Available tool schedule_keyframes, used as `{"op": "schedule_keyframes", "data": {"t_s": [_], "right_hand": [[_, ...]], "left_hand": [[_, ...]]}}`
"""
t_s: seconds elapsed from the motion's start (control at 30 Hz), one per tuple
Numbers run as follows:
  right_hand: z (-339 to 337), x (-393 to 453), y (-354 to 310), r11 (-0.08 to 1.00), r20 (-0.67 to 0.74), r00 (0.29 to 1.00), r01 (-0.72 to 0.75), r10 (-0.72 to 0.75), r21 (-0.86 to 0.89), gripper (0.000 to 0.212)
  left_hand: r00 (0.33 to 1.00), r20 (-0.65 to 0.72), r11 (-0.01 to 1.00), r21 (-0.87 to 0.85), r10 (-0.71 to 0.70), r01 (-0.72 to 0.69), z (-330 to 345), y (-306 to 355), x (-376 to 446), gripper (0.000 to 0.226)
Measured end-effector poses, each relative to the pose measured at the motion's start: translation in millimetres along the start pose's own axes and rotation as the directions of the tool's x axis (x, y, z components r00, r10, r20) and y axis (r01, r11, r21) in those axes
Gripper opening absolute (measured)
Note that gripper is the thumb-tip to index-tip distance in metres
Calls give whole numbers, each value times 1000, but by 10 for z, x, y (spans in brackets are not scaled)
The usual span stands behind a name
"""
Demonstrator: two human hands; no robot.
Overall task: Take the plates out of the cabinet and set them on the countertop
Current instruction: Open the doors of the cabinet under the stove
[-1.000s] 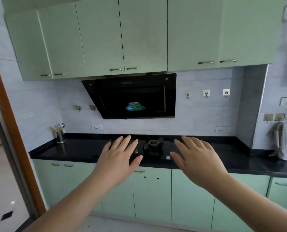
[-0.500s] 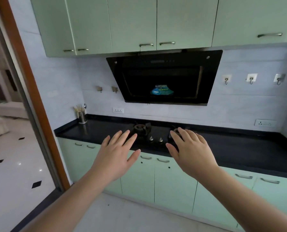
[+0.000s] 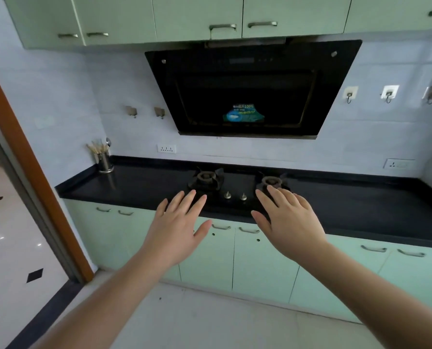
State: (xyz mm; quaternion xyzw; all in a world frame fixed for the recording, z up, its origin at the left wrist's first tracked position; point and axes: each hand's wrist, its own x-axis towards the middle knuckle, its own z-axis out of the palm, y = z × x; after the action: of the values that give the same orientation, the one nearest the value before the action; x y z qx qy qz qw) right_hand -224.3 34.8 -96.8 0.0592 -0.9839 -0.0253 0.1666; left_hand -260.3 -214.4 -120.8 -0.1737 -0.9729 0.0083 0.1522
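No plates are in view. Pale green upper cabinets (image 3: 197,13) run along the top with every door closed, and green lower cabinets (image 3: 260,263) below the black countertop (image 3: 139,182) are closed too. My left hand (image 3: 177,230) is stretched out in front of me, fingers straight and spread, holding nothing, in front of the counter's front edge. My right hand (image 3: 289,222) is held out the same way beside it, empty, in front of the gas hob (image 3: 235,190).
A black range hood (image 3: 250,89) hangs over the hob. A metal holder with chopsticks (image 3: 103,158) stands at the counter's left end. An orange door frame (image 3: 31,167) borders the left side. Wall hooks (image 3: 388,93) sit on the right.
The view has come closer to the counter and swung left and down. Both hands stay outstretched and empty, now in front of the hob.
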Motion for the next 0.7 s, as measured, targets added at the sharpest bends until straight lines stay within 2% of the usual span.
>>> {"op": "schedule_keyframes", "data": {"t_s": [0.3,0.53,0.7], "right_hand": [[665,636,451,999,61,998,-24,26,-27,64],[1208,1397,839,999,99,995,-38,35,33,64],[1622,1840,855,996,144,989,-54,43,75,64]], "left_hand": [[998,4,998,-13,58,-58,575,65,993,69],[994,42,995,13,97,-97,932,133,1884,72],[994,73,996,20,86,-88,1248,16,2205,70]]}}
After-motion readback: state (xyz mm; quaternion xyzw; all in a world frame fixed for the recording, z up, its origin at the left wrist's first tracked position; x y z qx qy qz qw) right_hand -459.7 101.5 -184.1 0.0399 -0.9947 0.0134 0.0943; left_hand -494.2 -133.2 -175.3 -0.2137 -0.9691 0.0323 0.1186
